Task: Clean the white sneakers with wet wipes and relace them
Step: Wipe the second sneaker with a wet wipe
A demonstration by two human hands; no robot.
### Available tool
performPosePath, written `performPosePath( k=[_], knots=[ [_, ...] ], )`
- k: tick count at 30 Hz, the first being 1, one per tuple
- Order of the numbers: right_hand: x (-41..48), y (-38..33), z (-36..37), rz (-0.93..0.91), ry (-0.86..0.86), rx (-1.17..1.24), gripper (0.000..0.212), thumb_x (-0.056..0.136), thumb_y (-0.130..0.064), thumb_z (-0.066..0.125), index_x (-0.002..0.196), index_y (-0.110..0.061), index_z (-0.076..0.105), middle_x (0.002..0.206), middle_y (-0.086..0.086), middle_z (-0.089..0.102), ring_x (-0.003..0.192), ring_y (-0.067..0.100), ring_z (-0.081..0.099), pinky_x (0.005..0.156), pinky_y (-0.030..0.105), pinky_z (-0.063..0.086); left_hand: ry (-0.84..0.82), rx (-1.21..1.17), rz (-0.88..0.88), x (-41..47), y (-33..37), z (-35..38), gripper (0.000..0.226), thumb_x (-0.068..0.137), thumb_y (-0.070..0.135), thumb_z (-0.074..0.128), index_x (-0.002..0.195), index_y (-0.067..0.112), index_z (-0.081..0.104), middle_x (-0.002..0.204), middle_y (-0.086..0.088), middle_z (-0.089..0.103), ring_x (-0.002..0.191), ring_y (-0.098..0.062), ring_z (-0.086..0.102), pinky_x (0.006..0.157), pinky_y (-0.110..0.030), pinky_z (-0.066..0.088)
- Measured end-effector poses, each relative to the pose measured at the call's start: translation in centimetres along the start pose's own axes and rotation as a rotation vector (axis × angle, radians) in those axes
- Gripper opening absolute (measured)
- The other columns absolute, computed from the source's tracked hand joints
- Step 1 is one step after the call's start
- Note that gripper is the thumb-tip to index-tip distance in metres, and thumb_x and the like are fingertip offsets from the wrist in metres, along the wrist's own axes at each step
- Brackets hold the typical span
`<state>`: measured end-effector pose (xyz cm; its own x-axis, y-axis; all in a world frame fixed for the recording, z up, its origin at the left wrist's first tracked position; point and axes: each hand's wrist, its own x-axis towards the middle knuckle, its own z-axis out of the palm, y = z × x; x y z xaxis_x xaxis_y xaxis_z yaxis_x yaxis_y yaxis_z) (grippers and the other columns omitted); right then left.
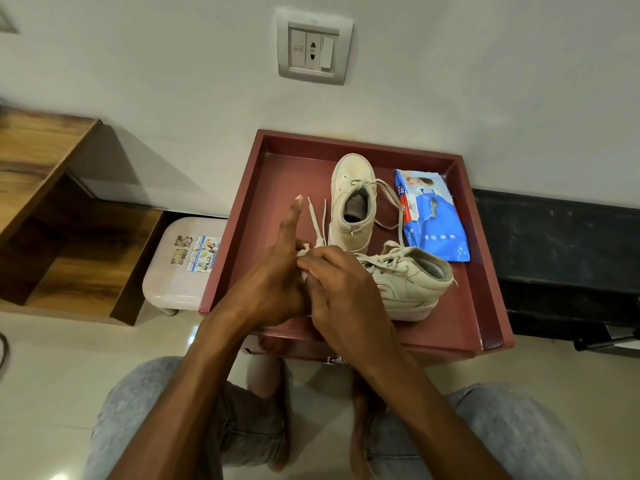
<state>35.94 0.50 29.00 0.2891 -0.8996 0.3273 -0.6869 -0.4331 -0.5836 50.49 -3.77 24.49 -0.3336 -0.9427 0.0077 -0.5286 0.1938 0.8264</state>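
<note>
Against white wall (485,81), maroon tray table (277,188) bearing sneakers (405,289), socket (313,46) above, stool (173,282) beside.

Red table (277,181): sneakers (351,188) (408,282), wipes pack (436,223).

Two off-white high-top sneakers, both on a red tray (239,216).

Far sneaker (351,199): upright on its sole, toe to the wall, mouth open upward. Far lace (362,183) is slack and trails right across the tray floor.

Near sneaker (408,285): crosswise, heel to the right, toe hidden. Near lace (313,220) is pinched between left hand (270,282) and right hand (334,285), two free ends standing up.

Wet wipes pack (433,216): blue, flat, just right of the far sneaker.
</note>
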Motion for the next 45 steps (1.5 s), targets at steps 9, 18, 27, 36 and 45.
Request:
performPosePath(
  k=[9, 18, 27, 36, 45],
  knots=[
    [-0.6, 3.2, -4.0, 0.162, -0.099, -0.154, 0.013, 0.076, -0.015, 0.065, 0.085, -0.020, 0.073, 0.087, -0.006, 0.066, 0.079, 0.014, 0.062, 0.071, 0.034, 0.052, 0.018, 0.016, -0.135, -1.0, 1.4, -1.7, 0.148, 0.055, 0.034, 0.099, 0.159, 0.041, -0.005, 0.107, 0.026, 0.055, 0.093, 0.003, 0.062, 0.080, -0.008, 0.045],
    [-1.1, 2.5, -2.6, 0.085, 0.003, -0.283, 0.033, 0.078, -0.008, 0.051, 0.104, -0.008, 0.071, 0.099, 0.007, 0.065, 0.091, 0.026, 0.058, 0.078, 0.038, 0.052, 0.054, 0.005, -0.198, -1.2, 2.6, -1.8, 0.134, 0.051, 0.050, 0.097, 0.159, 0.033, 0.019, 0.120, 0.011, 0.067, 0.093, 0.002, 0.063, 0.084, -0.013, 0.047],
    [-0.8, 5.8, -5.1, 0.145, 0.040, -0.375, 0.029, 0.075, 0.007, 0.073, 0.099, -0.010, 0.075, 0.102, 0.003, 0.069, 0.101, 0.023, 0.059, 0.073, 0.036, 0.058, 0.046, 0.024, -0.210, -1.3, 3.0, -2.1, 0.140, 0.045, 0.060, 0.094, 0.159, 0.035, 0.016, 0.131, 0.002, 0.067, 0.106, -0.010, 0.066, 0.096, -0.027, 0.051],
    [-1.0, 3.5, -3.3, 0.032, -0.055, -0.241, 0.020, 0.080, -0.002, 0.061, 0.092, -0.007, 0.075, 0.097, 0.003, 0.065, 0.090, 0.021, 0.061, 0.078, 0.035, 0.054, 0.021, 0.044, -0.214, -1.3, 2.8, -2.1, 0.139, 0.048, 0.052, 0.097, 0.159, 0.035, 0.014, 0.125, 0.007, 0.067, 0.102, -0.008, 0.063, 0.095, -0.026, 0.051],
    [-1.4, 3.7, -3.6, 0.061, 0.043, -0.251, 0.018, 0.082, -0.003, 0.062, 0.095, -0.006, 0.074, 0.098, 0.002, 0.065, 0.090, 0.019, 0.061, 0.080, 0.030, 0.052, 0.033, 0.032, -0.229, -1.3, 3.0, -2.1, 0.139, 0.049, 0.052, 0.097, 0.159, 0.035, 0.014, 0.130, 0.002, 0.068, 0.100, -0.007, 0.064, 0.091, -0.023, 0.049]
  ],
)
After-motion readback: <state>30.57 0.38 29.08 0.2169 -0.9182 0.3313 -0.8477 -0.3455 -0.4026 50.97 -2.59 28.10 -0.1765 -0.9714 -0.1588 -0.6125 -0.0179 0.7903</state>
